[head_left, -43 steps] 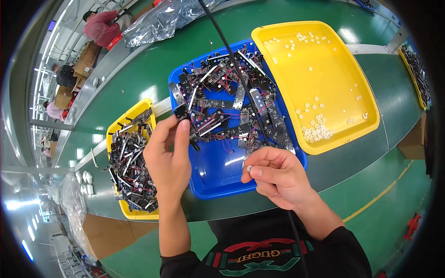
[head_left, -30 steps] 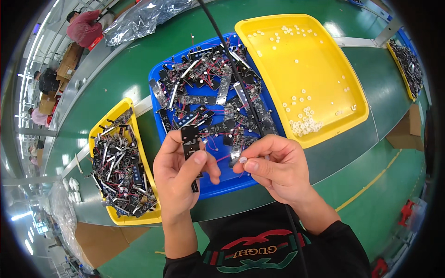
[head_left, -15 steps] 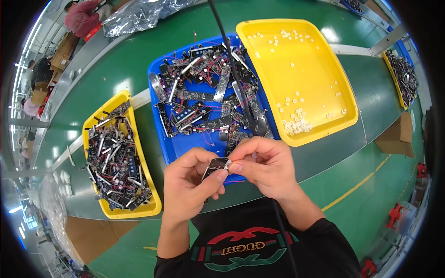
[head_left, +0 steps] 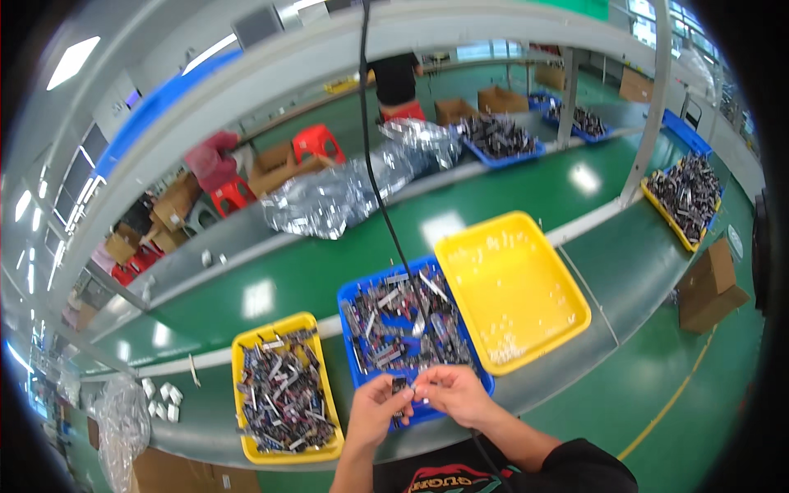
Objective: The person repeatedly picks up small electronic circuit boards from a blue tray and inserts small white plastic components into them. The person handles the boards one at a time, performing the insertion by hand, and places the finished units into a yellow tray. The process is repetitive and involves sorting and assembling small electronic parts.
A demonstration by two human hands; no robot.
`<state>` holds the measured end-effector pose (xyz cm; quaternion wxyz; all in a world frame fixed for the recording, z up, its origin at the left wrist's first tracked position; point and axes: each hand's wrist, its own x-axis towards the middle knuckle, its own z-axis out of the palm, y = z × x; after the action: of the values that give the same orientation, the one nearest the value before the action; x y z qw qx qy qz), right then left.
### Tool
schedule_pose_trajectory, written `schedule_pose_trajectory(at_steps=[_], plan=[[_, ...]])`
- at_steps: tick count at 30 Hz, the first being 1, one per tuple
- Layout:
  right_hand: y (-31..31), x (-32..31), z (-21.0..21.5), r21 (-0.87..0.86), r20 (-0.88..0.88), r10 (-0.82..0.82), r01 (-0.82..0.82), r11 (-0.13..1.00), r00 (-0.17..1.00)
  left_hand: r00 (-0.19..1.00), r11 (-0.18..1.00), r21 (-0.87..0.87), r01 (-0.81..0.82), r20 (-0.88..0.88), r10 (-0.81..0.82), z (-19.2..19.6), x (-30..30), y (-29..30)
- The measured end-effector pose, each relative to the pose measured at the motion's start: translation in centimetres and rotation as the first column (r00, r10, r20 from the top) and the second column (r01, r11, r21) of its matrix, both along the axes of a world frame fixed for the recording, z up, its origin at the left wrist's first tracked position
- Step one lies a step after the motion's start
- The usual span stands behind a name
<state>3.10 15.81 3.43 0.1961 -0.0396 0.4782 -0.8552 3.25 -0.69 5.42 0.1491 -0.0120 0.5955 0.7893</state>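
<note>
My left hand (head_left: 376, 411) is closed around a small black circuit board (head_left: 399, 384), which stands up between thumb and fingers. At the board's right side my right hand (head_left: 457, 396) pinches with thumb and forefinger; what sits between those fingertips is too small to make out. Both hands are above the near edge of a blue tray (head_left: 345, 306) heaped with black circuit boards, silvery strips and thin red wires. Beyond and to the right, a yellow tray (head_left: 518, 283) holds small white round pieces, most of them gathered at its near end.
Left of the blue tray stands a yellow tray (head_left: 335, 394) piled with boards. A black cable (head_left: 376, 181) hangs down in front of the trays. Crumpled silvery film (head_left: 329, 201) lies across the bench. At right are another loaded tray (head_left: 649, 197) and a cardboard box (head_left: 711, 287).
The view has tilted up, so the trays and my hands appear lower and smaller, and more of the room shows. My hands stay together at the circuit board.
</note>
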Motion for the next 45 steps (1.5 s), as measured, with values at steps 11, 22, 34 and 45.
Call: schedule_pose_trajectory(at_steps=[11,22,34,45], plan=[[-1.6,-0.8,-1.1,-0.249,0.169,0.194,-0.148,0.957,0.966,0.996,0.998,0.002,-0.068,-0.05,0.068,0.8,0.5,-0.8],[-3.0,-4.2,-0.8,-0.206,0.309,0.158,-0.096,0.974,0.938,0.981,0.986,0.025,-0.162,-0.104,0.164,-2.9,-2.5,-2.6],[-2.6,-8.5,-0.1,-0.002,0.016,0.19,-0.19,0.982,0.982,0.998,0.979,0.2,-0.045,0.059,0.034,-1.0,-6.2,-3.0],[-1.6,-9.2,-1.6,-0.046,-0.082,0.181,-0.185,0.982,0.98,0.998,0.986,0.163,-0.039,0.051,0.031,-3.0,-7.1,-2.3]])
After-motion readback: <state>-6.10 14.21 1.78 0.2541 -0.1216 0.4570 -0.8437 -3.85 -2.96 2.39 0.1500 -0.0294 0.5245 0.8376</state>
